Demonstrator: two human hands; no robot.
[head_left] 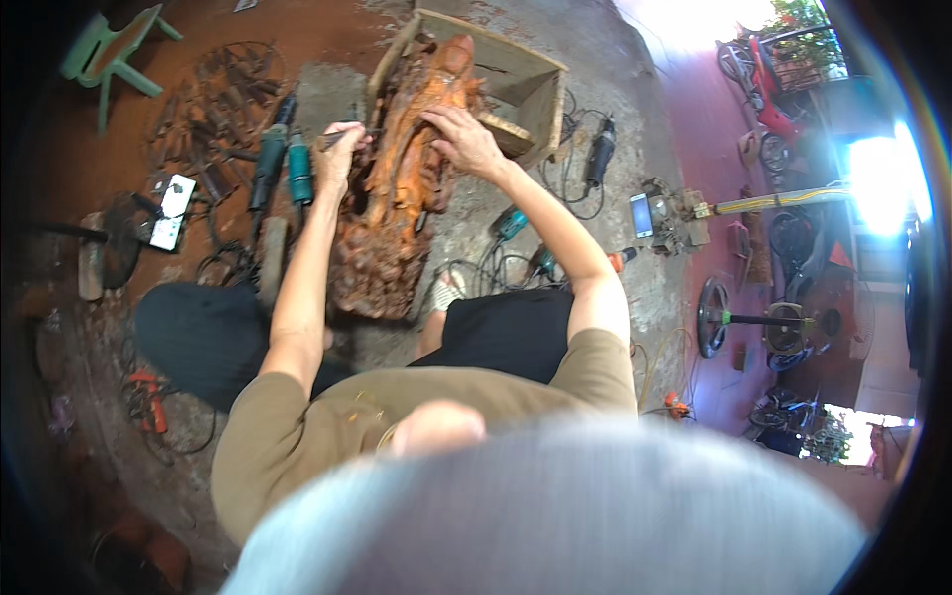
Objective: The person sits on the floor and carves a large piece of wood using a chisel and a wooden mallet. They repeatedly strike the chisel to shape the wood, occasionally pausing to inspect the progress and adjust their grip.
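A reddish-brown wood carving [397, 203], long and knobbly, leans in front of me with its far end against a wooden box frame [531, 94]. At the carving's left side, my left hand [339, 157] is closed around a thin, dark, pencil-like tool [340, 136], whose tip points toward the wood. Its exact kind is too small to make out. My right hand [466, 144] lies on the carving's upper right part, fingers stretched over the surface and holding nothing.
Green-and-black power tools [269, 159] and a white power strip [174, 212] lie at the left, near a heap of carving chisels [213, 114]. Right of the carving are a black power tool [600, 154], tangled cables and a phone [642, 215]. A green stool [117, 58] stands far left.
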